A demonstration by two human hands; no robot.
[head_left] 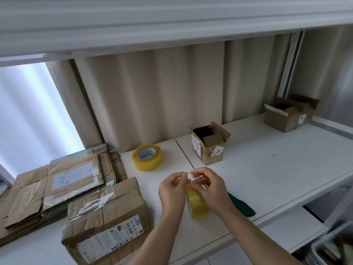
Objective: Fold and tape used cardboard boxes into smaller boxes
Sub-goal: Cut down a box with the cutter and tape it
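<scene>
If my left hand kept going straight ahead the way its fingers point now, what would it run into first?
Almost at once, the right hand: the left hand points at it over the tape roll they hold. Beyond lies the small open box, though depth is unclear.

Both bare forearms reach forward; left hand (172, 190) and right hand (208, 186) meet, fingers curled, fingertips pinching together.

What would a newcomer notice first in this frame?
Both hands meet at centre, the left hand and right hand picking at a yellowish tape roll held above the white table. A second tape roll lies behind, and flattened cardboard is stacked at left.
</scene>
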